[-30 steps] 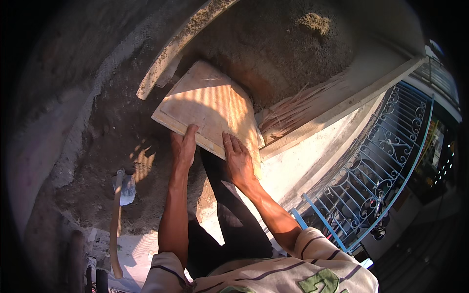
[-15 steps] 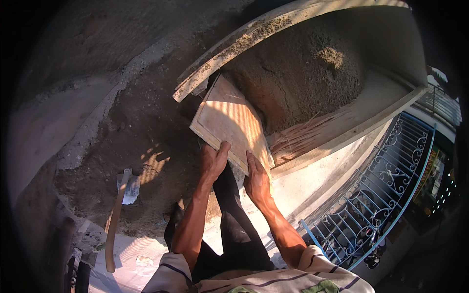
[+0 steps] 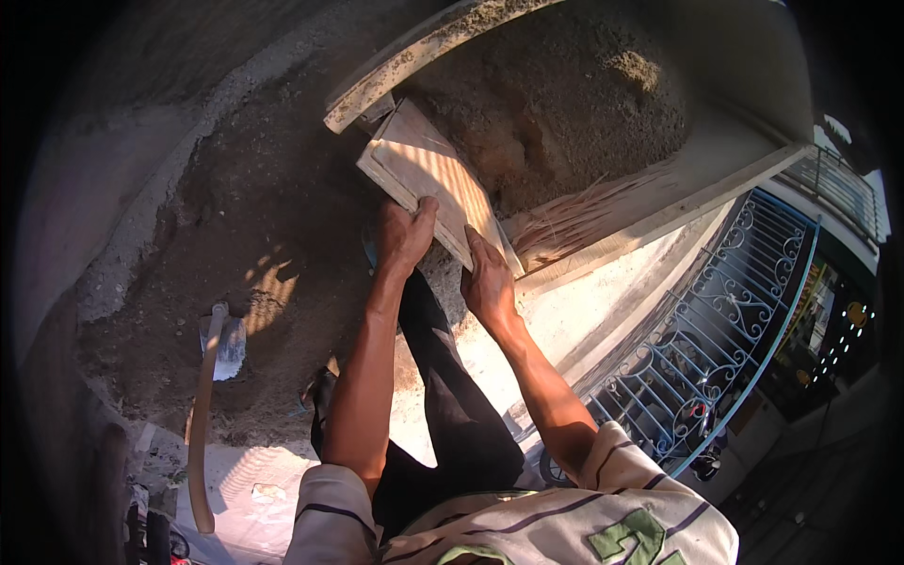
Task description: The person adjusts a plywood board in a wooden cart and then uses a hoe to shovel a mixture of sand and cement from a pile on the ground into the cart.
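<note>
A pale wooden board (image 3: 438,181), streaked with sunlight, lies tilted at the open end of a wood-sided box (image 3: 650,226) holding a dark heap of sand or soil (image 3: 565,113). My left hand (image 3: 405,231) grips the board's near edge, thumb on top and the other fingers mostly hidden. Just to its right, my right hand (image 3: 487,278) has its fingers wrapped round the same edge. A long timber (image 3: 414,61) crusted with dirt runs along the box's far side, beyond the board's far corner.
A hoe with a metal blade (image 3: 226,348) and long wooden handle (image 3: 198,447) lies on dark ground to my left, beside a concrete ledge. At my right a curved blue metal railing (image 3: 702,339) borders a drop, with parked two-wheelers below. My dark-clad legs (image 3: 438,395) stand beneath the board.
Both hands have moved the board forward and up in the view since a second ago, and it now appears more steeply angled. The view also shifted, showing more of the box, during that time.
</note>
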{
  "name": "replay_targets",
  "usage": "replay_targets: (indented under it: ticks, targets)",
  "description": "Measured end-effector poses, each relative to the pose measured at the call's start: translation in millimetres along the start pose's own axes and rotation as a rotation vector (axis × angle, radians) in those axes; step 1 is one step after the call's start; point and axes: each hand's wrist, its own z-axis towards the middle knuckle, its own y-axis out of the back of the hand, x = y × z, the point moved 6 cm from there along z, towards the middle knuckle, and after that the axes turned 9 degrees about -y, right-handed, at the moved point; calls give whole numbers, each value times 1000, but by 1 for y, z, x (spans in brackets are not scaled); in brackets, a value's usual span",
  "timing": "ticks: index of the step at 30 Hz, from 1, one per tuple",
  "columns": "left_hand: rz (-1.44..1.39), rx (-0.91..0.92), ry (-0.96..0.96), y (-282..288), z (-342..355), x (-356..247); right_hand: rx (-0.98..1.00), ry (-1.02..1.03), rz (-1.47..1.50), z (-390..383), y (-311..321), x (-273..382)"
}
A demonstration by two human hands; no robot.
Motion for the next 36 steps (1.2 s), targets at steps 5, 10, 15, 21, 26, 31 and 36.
replay_targets:
  ticks: [5, 10, 15, 21, 26, 31, 36]
  targets:
    - [-282, -85, 132, -16, 0, -16, 108, 47, -20, 10, 20, -14]
    - [-258, -56, 210, -30, -10, -34, 191, -71, 70, 7, 60, -13]
    - [-217, -72, 118, -10, -21, -8, 18, 107, 64, -5, 30, -17]
    - [-212, -145, 179, -14, -23, -10, -106, 76, 131, -10, 26, -24]
    - [-109, -193, 137, -14, -18, -8, -111, 21, 110, -6, 32, -21]
    - [-152, -98, 178, -11, -26, -2, -157, 28, 120, -14, 32, -16]
    - [-10, -27, 67, -6, -16, -2, -119, 16, 89, -5, 23, -11]
